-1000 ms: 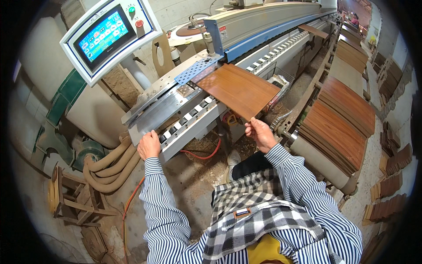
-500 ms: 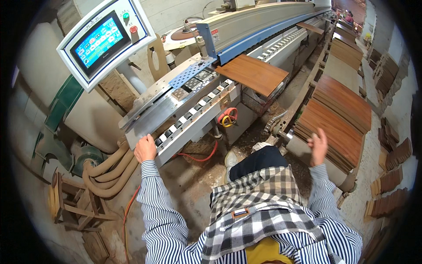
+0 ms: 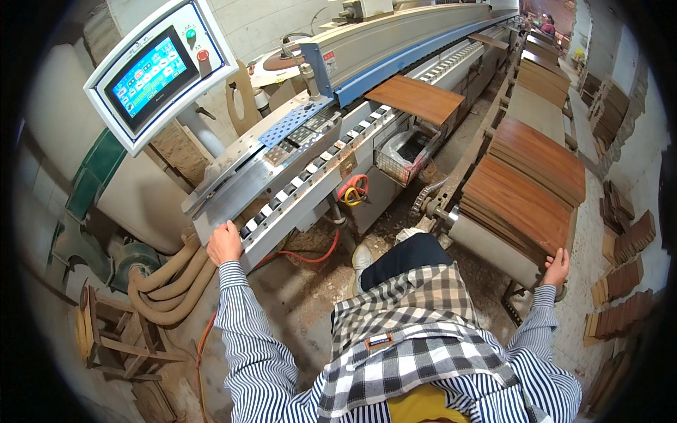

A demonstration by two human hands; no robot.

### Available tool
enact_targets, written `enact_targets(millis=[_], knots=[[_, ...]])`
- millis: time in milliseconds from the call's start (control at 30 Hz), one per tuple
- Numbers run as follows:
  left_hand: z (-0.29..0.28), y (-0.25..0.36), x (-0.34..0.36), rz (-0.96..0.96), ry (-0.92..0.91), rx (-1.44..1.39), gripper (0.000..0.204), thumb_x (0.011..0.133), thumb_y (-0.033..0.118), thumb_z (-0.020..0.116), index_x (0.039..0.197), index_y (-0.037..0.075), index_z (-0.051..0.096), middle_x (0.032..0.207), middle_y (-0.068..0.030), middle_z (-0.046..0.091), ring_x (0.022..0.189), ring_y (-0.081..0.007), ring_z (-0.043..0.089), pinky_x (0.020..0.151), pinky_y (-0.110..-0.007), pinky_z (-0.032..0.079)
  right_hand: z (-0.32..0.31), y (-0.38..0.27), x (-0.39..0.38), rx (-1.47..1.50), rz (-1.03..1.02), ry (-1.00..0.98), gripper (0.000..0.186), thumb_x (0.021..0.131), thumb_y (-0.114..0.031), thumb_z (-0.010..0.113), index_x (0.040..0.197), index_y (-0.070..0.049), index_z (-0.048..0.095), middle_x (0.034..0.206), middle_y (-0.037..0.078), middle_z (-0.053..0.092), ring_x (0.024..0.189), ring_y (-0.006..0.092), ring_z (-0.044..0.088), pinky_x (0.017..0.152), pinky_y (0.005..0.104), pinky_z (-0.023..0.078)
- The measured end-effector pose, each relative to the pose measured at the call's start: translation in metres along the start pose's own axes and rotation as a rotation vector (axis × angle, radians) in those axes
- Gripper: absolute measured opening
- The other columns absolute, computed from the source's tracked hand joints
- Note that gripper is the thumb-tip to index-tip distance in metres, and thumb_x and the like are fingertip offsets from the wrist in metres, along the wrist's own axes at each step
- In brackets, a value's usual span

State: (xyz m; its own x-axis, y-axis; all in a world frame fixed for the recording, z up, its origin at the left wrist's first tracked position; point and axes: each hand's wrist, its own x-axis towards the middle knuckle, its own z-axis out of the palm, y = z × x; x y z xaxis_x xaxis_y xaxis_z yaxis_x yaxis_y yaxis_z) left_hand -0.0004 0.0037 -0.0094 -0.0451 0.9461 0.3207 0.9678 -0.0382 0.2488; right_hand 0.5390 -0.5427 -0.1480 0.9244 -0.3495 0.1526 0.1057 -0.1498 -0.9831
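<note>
My left hand [image 3: 224,244] is curled over the near end of the feed table [image 3: 248,256] of a long woodworking machine. At the near right corner of a stack, my right hand [image 3: 556,267] has its fingers bent around the corner of the top wood-grain board [image 3: 518,201]; part of the grip is hidden. This brown board lies flat on several others, on a roller conveyor [image 3: 486,244]. Farther along the machine, a single brown panel [image 3: 416,99] sticks out from under the blue guide beam [image 3: 395,69], out of reach of both hands.
A control screen [image 3: 151,74] stands at the left, above thick hoses [image 3: 169,285] and a wooden stool [image 3: 127,335]. Scissors with coloured handles [image 3: 354,189] hang on the machine's side near a wire basket [image 3: 402,158]. More boards [image 3: 620,317] lean at the right. A person [image 3: 548,27] is far off.
My right hand has dropped from the air beside the stack to the top board's near right corner. The panel has moved farther along the machine. My left hand stays on the table end.
</note>
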Motion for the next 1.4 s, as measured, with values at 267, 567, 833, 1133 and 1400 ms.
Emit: enact_targets(millis=[267,567,833,1133,1400], knots=[[-0.004,-0.003,-0.004,-0.022,0.019,0.006,0.038,0.087,0.035,0.042,0.085,0.007,0.067,0.086,-0.0188,0.063,0.081,-0.0363,0.06,0.071,-0.046,0.046,-0.009,-0.011,-0.052,0.489,0.432,-0.335,0.022,0.085,-0.018,0.055,0.106,-0.01,0.054,0.077,0.002,0.058,0.057,0.0101,0.053,0.048,0.0213,0.042],[-0.007,0.003,-0.004,0.0,0.029,-0.015,0.039,0.086,0.035,0.043,0.082,0.005,0.066,0.085,-0.0192,0.063,0.08,-0.0369,0.06,0.071,-0.045,0.046,0.015,-0.04,-0.121,0.564,0.676,-0.827,0.029,0.082,-0.012,0.06,0.109,-0.003,0.051,0.09,0.009,0.061,0.074,0.0185,0.06,0.065,0.0319,0.053],[-0.006,0.001,-0.005,-0.034,0.023,-0.012,0.038,0.086,0.036,0.043,0.082,0.006,0.067,0.084,-0.0188,0.063,0.078,-0.0372,0.06,0.07,-0.046,0.046,0.056,-0.078,-0.157,0.709,0.746,-1.14,0.042,0.079,-0.004,0.058,0.118,-0.001,0.044,0.109,0.011,0.057,0.09,0.0226,0.059,0.074,0.036,0.052],[-0.005,0.003,-0.004,-0.012,0.025,-0.007,0.037,0.086,0.036,0.044,0.082,0.007,0.067,0.085,-0.0183,0.063,0.079,-0.0366,0.061,0.071,-0.045,0.047,0.177,-0.166,-0.277,0.592,0.712,-1.541,0.036,0.08,-0.009,0.063,0.111,-0.003,0.047,0.098,0.007,0.057,0.081,0.0162,0.059,0.074,0.0304,0.053],[-0.008,0.001,-0.005,-0.01,0.02,-0.016,0.039,0.086,0.035,0.042,0.08,0.006,0.067,0.084,-0.0179,0.063,0.078,-0.0358,0.06,0.072,-0.044,0.046,0.218,-0.197,-0.362,0.483,0.695,-2.139,0.046,0.084,-0.024,0.061,0.122,-0.004,0.046,0.116,0.006,0.056,0.085,0.0122,0.058,0.077,0.0266,0.047]])
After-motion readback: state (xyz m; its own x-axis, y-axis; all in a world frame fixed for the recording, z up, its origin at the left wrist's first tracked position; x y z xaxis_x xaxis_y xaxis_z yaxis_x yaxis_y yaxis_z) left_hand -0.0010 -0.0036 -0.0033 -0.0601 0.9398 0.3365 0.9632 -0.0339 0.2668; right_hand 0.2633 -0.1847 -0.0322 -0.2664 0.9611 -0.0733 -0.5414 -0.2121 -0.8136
